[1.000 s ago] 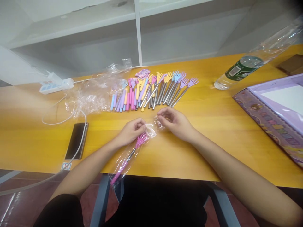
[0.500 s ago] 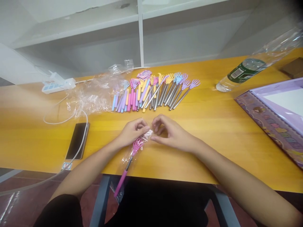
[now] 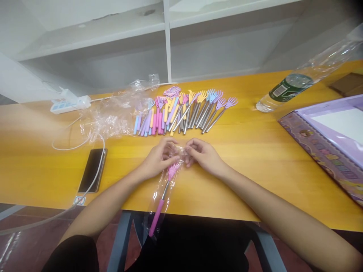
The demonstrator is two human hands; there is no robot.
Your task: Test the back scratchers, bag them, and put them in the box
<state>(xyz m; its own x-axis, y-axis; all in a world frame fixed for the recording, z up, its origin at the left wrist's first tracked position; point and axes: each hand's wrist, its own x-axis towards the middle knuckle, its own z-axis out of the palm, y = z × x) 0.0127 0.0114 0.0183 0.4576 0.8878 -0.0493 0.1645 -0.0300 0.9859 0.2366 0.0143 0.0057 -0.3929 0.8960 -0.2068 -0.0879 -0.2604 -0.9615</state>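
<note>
A pink back scratcher (image 3: 157, 214) with a hand-shaped head and metal shaft lies inside a clear plastic bag (image 3: 168, 192). Its handle sticks out past the table's front edge. My left hand (image 3: 159, 158) is closed on the bag just above the scratcher's head. On the other side, my right hand (image 3: 202, 154) pinches the top end of the same bag between thumb and fingers. Beyond both hands lies a row of back scratchers (image 3: 195, 113) in pink, yellow, blue and purple, some with coloured handles and some showing bare metal shafts.
Loose clear plastic bags (image 3: 113, 119) lie at the left, near a white power strip (image 3: 70, 104). A phone (image 3: 92, 170) with a white cable (image 3: 102, 151) across it rests at the left front. To the right are a water bottle (image 3: 289, 88) and a purple box (image 3: 320, 151).
My right hand has closed on the bag's end, where before it was apart from it. The bagged scratcher has shifted right and the bag is stretched straighter.
</note>
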